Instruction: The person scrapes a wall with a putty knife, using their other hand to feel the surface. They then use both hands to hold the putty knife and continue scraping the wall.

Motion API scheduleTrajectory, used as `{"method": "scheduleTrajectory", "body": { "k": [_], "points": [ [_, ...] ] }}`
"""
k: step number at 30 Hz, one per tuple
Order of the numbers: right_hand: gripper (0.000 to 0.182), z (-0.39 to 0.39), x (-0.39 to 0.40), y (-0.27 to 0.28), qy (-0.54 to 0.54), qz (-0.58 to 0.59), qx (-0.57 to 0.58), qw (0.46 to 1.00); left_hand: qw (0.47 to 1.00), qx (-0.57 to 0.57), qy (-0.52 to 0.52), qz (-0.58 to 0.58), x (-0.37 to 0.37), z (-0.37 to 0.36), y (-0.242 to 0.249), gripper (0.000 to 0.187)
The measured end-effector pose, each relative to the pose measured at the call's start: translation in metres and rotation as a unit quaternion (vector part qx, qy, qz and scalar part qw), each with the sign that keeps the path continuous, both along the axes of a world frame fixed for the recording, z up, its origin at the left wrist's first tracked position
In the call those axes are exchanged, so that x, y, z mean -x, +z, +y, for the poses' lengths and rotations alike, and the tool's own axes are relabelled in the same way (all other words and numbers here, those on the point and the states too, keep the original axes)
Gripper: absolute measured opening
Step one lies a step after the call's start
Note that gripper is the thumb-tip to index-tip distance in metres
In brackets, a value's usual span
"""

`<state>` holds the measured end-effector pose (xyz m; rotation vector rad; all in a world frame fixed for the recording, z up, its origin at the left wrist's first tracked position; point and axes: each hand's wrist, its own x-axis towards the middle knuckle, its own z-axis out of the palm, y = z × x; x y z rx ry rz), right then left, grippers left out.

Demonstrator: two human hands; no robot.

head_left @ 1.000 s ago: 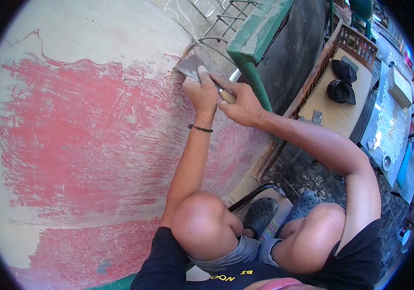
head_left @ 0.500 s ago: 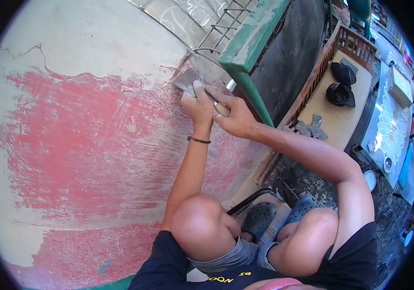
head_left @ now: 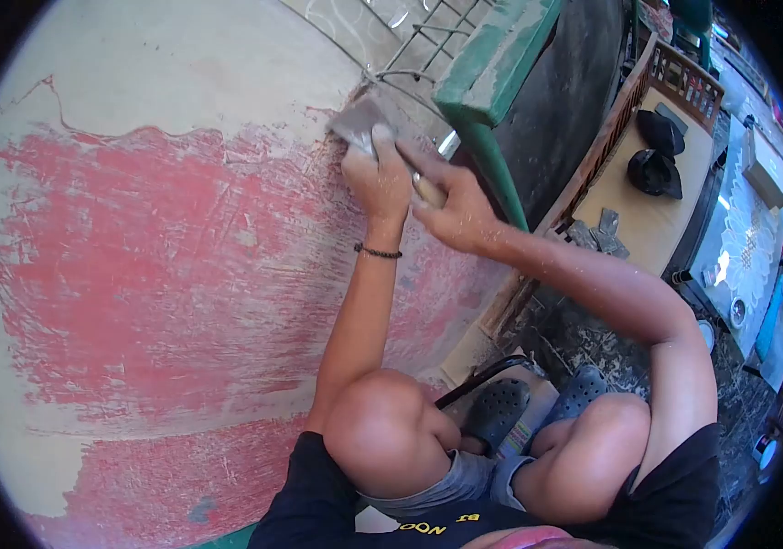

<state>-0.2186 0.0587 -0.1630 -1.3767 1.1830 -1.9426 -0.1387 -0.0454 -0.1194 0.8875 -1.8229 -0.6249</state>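
Note:
A putty knife (head_left: 360,122) with a wide metal blade lies against the wall, close to its edge beside the window grille. My right hand (head_left: 461,212) is wrapped round the wooden handle. My left hand (head_left: 379,181), with a dark beaded bracelet at the wrist, grips near the blade, its thumb laid on the metal. Motion smears the blade and my right fingers a little. Under and around the hands, the wall (head_left: 144,274) has a large scratched pink area bordered by cream paint, with a ragged edge along the top.
A green painted ledge (head_left: 492,69) and metal grille (head_left: 428,46) stand just right of the blade. Farther right, a wooden bench (head_left: 629,197) holds black caps (head_left: 655,172) and grey scraps (head_left: 604,236). Paint flakes litter the dark floor (head_left: 593,343) by my clogs (head_left: 497,410).
The view has shifted slightly, so the grille and bench appear farther right. My hands and the putty knife have moved a short way, with the blade now blurred. Both grips stay the same.

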Motion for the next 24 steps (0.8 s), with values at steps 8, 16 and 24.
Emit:
{"method": "scheduleTrajectory", "body": {
  "k": [8,16,24],
  "points": [
    [0.080,0.009,0.001,0.002,0.004,0.038,-0.036,0.999,0.997,0.000,-0.015,0.069,0.003,0.003,-0.008,0.043],
    [0.079,0.014,0.013,0.030,0.048,-0.004,-0.123,0.991,0.999,0.008,0.001,0.039,0.012,0.016,0.023,0.041],
    [0.076,0.010,0.009,0.026,0.031,0.005,-0.096,0.995,0.999,0.035,-0.007,0.019,0.008,0.007,0.021,0.040]
  ]
}}
